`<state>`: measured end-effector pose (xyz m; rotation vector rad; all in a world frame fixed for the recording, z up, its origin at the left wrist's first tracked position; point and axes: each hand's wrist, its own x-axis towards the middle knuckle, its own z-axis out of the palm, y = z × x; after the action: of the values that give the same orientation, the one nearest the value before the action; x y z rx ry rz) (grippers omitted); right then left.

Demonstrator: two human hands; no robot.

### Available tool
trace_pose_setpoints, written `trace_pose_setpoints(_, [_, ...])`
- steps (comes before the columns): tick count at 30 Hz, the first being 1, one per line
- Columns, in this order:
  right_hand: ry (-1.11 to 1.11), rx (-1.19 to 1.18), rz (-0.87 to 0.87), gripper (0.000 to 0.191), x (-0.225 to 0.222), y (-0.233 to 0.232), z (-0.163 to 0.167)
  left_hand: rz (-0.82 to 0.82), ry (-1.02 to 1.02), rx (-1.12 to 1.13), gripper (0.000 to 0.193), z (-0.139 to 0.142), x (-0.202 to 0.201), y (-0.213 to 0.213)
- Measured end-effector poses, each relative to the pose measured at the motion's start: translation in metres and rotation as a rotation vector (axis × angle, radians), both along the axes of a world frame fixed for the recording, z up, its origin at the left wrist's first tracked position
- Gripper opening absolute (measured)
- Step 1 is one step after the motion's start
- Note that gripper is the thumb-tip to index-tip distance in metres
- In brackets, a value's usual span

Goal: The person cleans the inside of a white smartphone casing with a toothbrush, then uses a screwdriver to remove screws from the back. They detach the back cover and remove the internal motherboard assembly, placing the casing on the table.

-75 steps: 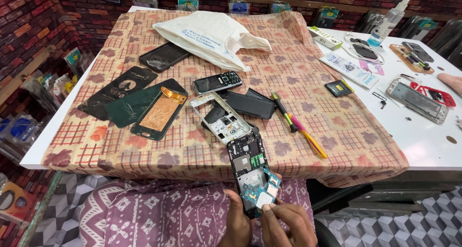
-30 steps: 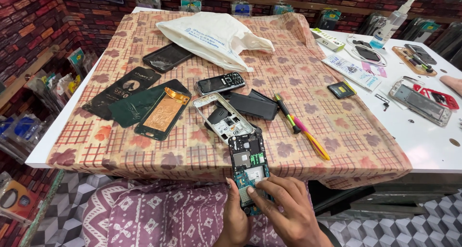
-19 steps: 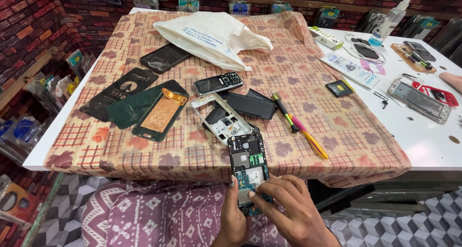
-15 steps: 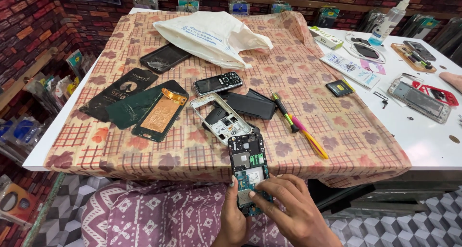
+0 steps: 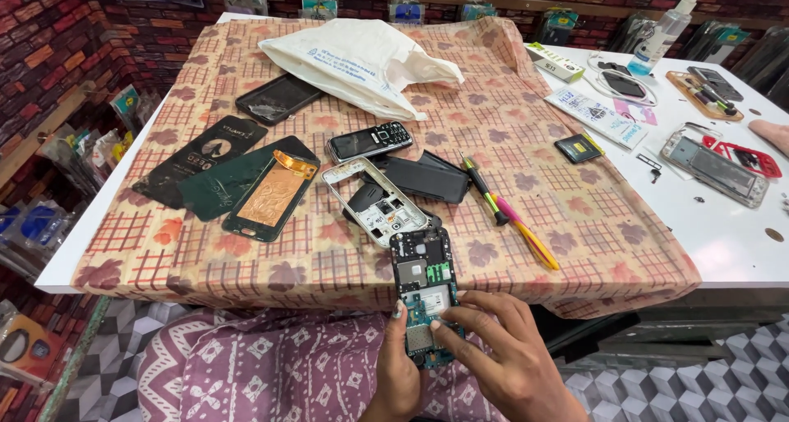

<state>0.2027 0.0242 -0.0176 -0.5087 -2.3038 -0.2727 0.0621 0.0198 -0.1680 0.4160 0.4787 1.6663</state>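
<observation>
— While the opened phone body (image 5: 426, 295) sits over the lap at the near table edge, what do we record as changed?

— We note that the right hand (image 5: 501, 352) has come forward: a short while back its fingers pinched at the lower end of the board, and now they lie spread across the board's lower half, fingertips pressing on the exposed green circuit. The left hand (image 5: 400, 373) has stayed beneath, thumb up along the left edge, clasping the body from below. The phone itself has risen slightly toward the table edge.

— And our reading of that?

— We judge the work has passed from picking at one spot to pressing or probing the board; nothing has been lifted free that we can see.

— The surface?

— We find a patterned cloth (image 5: 526, 118) over a white table (image 5: 723, 233). On the cloth lie a silver phone frame (image 5: 374, 200), a keypad phone (image 5: 370, 141), a dark back cover (image 5: 423, 178), a copper-backed panel (image 5: 271, 192), two dark screen panels, a white plastic bag (image 5: 362, 56) and a yellow-and-pink tool (image 5: 514, 216). On the bare white part we see a clear-cased device (image 5: 715, 166), a small battery (image 5: 578, 148) and a spray bottle (image 5: 666, 32).

— The room?

— We see brick-patterned walls hung with packets, and a chequered floor below.
</observation>
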Motion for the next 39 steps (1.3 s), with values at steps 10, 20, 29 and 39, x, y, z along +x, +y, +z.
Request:
trace_pose_setpoints(10, [0.034, -0.091, 0.045, 0.037, 0.007, 0.000, 0.006, 0.075, 0.184, -0.008, 0.057, -0.008, 0.002, 0.001])
trace_pose_setpoints(20, [0.129, -0.291, 0.047, 0.044, 0.008, 0.002, 0.006, 0.026, 0.038, 0.038, 0.056, -0.009, 0.010, 0.005])
trace_pose_setpoints(29, [0.068, -0.145, -0.002, 0.038, 0.003, 0.000, 0.005, -0.004, 0.056, 0.095, 0.060, -0.004, 0.007, -0.001])
trace_pose_setpoints(39, [0.050, -0.136, 0.072, 0.036, 0.009, 0.003, 0.011, -0.079, -0.064, 0.054, 0.062, 0.002, 0.007, 0.000])
